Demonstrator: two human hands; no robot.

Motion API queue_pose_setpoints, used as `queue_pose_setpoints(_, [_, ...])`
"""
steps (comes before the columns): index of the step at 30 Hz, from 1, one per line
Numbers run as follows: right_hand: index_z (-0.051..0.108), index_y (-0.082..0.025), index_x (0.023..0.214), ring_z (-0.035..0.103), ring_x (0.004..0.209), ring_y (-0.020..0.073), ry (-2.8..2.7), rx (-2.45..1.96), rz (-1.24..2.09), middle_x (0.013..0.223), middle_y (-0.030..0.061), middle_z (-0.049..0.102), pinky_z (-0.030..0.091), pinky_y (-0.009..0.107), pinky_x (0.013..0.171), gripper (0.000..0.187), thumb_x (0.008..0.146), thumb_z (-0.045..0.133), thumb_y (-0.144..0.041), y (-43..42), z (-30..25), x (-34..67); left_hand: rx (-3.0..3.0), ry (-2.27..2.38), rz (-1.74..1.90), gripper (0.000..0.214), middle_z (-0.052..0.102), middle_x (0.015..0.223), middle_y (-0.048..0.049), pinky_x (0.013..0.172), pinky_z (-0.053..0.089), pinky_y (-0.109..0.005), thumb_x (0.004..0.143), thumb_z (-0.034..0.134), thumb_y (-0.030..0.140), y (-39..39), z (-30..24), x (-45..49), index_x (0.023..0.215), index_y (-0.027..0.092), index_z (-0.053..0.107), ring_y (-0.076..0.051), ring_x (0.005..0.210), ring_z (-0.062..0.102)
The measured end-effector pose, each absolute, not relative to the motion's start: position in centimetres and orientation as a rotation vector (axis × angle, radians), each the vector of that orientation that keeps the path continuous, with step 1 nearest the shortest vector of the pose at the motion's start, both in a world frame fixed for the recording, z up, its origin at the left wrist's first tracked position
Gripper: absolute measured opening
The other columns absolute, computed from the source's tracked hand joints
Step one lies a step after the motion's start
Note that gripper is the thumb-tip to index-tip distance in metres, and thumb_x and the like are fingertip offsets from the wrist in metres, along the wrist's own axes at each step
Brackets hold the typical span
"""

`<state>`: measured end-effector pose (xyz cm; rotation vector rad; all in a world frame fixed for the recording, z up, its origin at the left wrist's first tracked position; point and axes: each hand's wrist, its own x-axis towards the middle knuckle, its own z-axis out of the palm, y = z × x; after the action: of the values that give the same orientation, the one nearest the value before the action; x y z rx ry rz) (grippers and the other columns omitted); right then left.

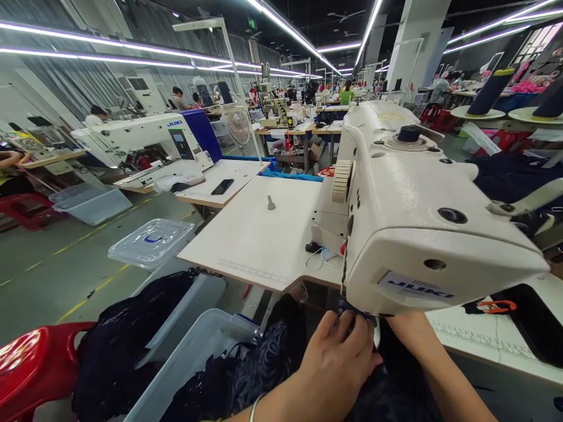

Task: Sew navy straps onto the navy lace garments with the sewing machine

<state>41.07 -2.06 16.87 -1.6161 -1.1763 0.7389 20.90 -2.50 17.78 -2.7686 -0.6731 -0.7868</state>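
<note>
My left hand [336,360] is closed with bent fingers on dark navy patterned fabric [387,387], right under the head of a white JUKI sewing machine [404,246]. The fabric hangs down toward my lap. My right hand [402,325] reaches in from the other side, beneath the machine head. Its fingers are hidden by the machine and my left hand, so its grip does not show. The needle area is mostly covered by my left fingers.
Left of the machine extends a white tabletop [250,228] bearing a small grey metal piece [271,203]. Plastic bins [189,351] with dark fabric and a red stool [41,366] stand below. Orange-handled snips [497,306] lie at right. A second JUKI machine [141,138] stands left.
</note>
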Motion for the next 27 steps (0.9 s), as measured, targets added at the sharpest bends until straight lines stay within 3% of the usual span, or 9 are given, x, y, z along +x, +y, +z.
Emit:
queue_pose_setpoints(6, [0.071,-0.031,0.08,0.058,0.113,0.0398,-1.234,-1.62,0.684,0.092,0.0071,0.076,0.051,0.052,0.087,0.023,0.064,0.073,-0.047,-1.59,16.92,40.84,-2.724,-0.677,-0.757,0.039,0.063,0.119,-0.005,0.099,0.033,-0.035,0.098,0.052,0.041,-2.47,18.0,21.15,0.125,0.014,0.059,-0.02,0.109,0.057])
queue_pose_setpoints(13, [0.071,-0.032,0.098,0.058,0.112,0.0405,-1.228,-1.627,0.671,0.103,0.0073,0.075,0.053,0.052,0.084,0.038,0.064,0.076,-0.05,-1.22,16.93,40.39,-2.706,-0.679,-0.799,0.037,0.063,0.121,-0.0053,0.1,0.032,-0.036,0.1,0.049,0.039,-2.44,17.81,21.28,0.124,0.013,0.061,-0.021,0.109,0.057])
queue_pose_setpoints(23, [0.07,-0.031,0.096,0.06,0.108,0.0407,-1.277,-1.645,0.631,0.094,0.0078,0.076,0.054,0.051,0.083,0.033,0.069,0.073,-0.05,-1.27,16.72,40.14,-2.693,-0.687,-0.798,0.036,0.063,0.122,-0.0037,0.1,0.031,-0.036,0.101,0.046,0.036,-2.77,17.92,21.4,0.124,0.013,0.061,-0.021,0.111,0.055])
queue_pose_setpoints(27, [0.071,-0.03,0.089,0.063,0.101,0.0416,-1.332,-1.637,0.583,0.087,0.0098,0.075,0.053,0.054,0.082,0.027,0.07,0.072,-0.049,-1.49,16.77,40.2,-2.66,-0.733,-0.765,0.04,0.062,0.124,-0.0039,0.097,0.032,-0.036,0.1,0.046,0.045,-2.85,18.01,21.22,0.12,0.015,0.063,-0.022,0.109,0.055])
